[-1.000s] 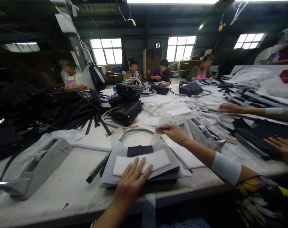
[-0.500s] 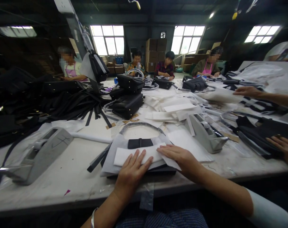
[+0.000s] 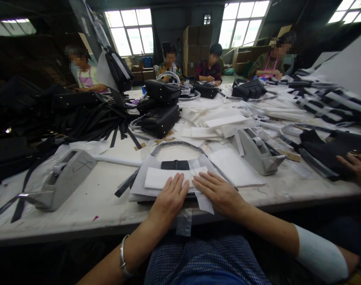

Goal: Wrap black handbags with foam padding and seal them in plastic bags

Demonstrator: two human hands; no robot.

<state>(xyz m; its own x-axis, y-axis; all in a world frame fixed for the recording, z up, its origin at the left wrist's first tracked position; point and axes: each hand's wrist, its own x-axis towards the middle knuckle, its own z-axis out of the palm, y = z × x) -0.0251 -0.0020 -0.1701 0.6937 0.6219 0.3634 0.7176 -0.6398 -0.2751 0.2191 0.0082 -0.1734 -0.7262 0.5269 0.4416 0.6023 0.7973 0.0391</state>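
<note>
The right hand [image 3: 218, 194], which holds a translucent strip [image 3: 204, 202] up in the air 1.0 s ago, is now down beside the left hand [image 3: 171, 194]. The strip crosses the right part of the white pad [image 3: 160, 179], and its loose end sticks out past the near side of the black bag [image 3: 144, 202]. Since 0.5 s ago the 2 hands have come closer together. Both are palm down with fingers extended, neither gripping anything: the left rests on the pad, the right on the strip and the pad's right end.

The bag lies by the middle of the near edge of the bench [image 3: 109, 182], under a white sheet [image 3: 138, 190] and the pad, its wrapped handle [image 3: 180, 145] arching toward the far edge. At the right, 1 hand of another person [image 3: 358, 168] is on a dark bag [image 3: 335, 150]; that person's other arm, visible 0.5 s ago, is out of view.

White benchtop shows between the bag and the left tape dispenser [image 3: 65, 178], and a narrow strip of it runs along the near edge. To the right, a white stack [image 3: 239, 170] and the right tape dispenser [image 3: 254, 154] leave less room. Beyond the handle, white pieces [image 3: 222, 118] and black bags [image 3: 161, 118] crowd toward the far edge.
</note>
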